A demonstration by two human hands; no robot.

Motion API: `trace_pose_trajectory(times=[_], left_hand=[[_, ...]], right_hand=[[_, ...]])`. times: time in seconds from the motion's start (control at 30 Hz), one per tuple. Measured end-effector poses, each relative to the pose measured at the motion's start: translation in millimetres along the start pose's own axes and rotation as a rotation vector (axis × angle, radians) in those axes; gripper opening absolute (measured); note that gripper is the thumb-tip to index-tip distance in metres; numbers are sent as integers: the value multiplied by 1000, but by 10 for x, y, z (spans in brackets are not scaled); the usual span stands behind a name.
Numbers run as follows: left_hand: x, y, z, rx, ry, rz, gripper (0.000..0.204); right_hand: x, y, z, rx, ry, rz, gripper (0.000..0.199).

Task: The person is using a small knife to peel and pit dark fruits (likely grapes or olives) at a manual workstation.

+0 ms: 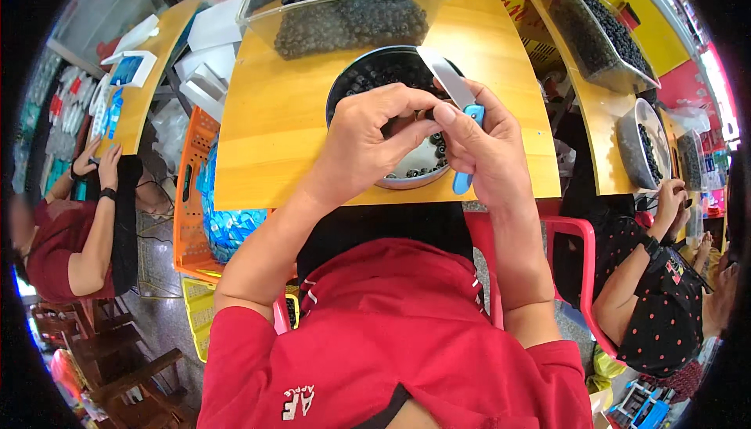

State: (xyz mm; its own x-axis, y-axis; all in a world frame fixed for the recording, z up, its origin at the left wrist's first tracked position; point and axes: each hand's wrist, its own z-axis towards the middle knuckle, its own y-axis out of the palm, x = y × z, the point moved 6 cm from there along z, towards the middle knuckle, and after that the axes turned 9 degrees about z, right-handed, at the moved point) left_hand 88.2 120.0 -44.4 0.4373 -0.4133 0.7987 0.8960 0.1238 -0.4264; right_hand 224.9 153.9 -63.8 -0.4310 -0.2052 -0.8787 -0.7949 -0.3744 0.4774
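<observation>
Above a round metal bowl (412,182), my two hands meet fingertip to fingertip. My right hand (493,143) is closed around a small knife (446,75) with a blue handle, its blade slanting up to the left. My left hand (368,136) pinches a small dark round piece (429,114), mostly covered by the fingers; the right thumb presses close to it. Inside the bowl lie many small black round pieces (375,77), some at the far side and some loose on the near bottom. My wrists partly cover the bowl's near edge.
A clear plastic bin (352,26) of black pieces stands on the wooden table (266,132) beyond the bowl. An orange crate (188,194) with blue packets is at the left. Other people work at the left table (149,61) and right table (587,124). A pink chair (579,229) stands right.
</observation>
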Motion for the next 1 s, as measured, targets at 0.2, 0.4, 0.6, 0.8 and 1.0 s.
trace_pose_trajectory(times=[0.2,0.4,0.6,0.8,1.0], left_hand=[[-18,-69,59,-68,107,-148,21],[-113,28,-1,-54,-165,-452,19],[-123,51,5,-28,-219,-624,19],[-84,34,8,-16,-226,-432,17],[-38,13,7,-37,-194,-321,15]], right_hand=[[-39,67,2,-58,24,73,35],[-68,34,20,-79,-36,-3,30],[-196,16,-5,-39,-178,-78,28],[-306,99,-113,-103,-223,-309,29],[-346,104,-122,-102,-290,-462,30]])
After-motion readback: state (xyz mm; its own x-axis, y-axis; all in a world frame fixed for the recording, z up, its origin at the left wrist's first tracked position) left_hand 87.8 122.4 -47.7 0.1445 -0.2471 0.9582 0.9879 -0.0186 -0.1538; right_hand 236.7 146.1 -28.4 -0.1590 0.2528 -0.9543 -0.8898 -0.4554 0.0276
